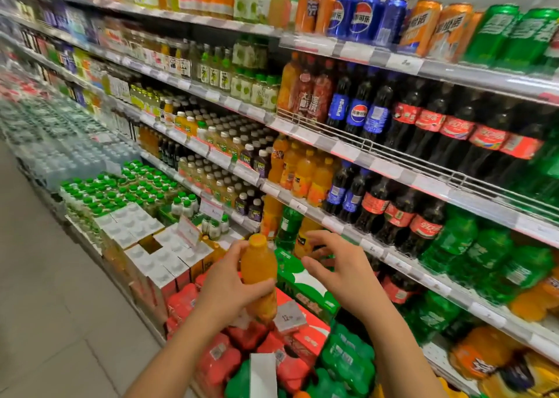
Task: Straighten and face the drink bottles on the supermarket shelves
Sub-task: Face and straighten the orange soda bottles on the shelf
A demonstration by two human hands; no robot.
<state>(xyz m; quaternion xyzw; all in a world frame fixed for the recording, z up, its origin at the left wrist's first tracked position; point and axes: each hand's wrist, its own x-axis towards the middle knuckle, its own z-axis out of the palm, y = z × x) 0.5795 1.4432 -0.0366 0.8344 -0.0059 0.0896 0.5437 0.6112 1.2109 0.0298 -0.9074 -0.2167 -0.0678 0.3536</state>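
Supermarket shelves [348, 152] stood mostly faced. At six o'clock the left hand [225, 288] had its fingers wrapped round an orange plastic drink bottle [258, 272], off-shelf; the right hand [338, 269] hovered beside it, fingers spread. Reshelving remained, I judged.

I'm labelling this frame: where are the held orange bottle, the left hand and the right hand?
orange bottle [259, 266], head view, upper body.
left hand [225, 285], head view, back of hand.
right hand [340, 269], head view, back of hand.
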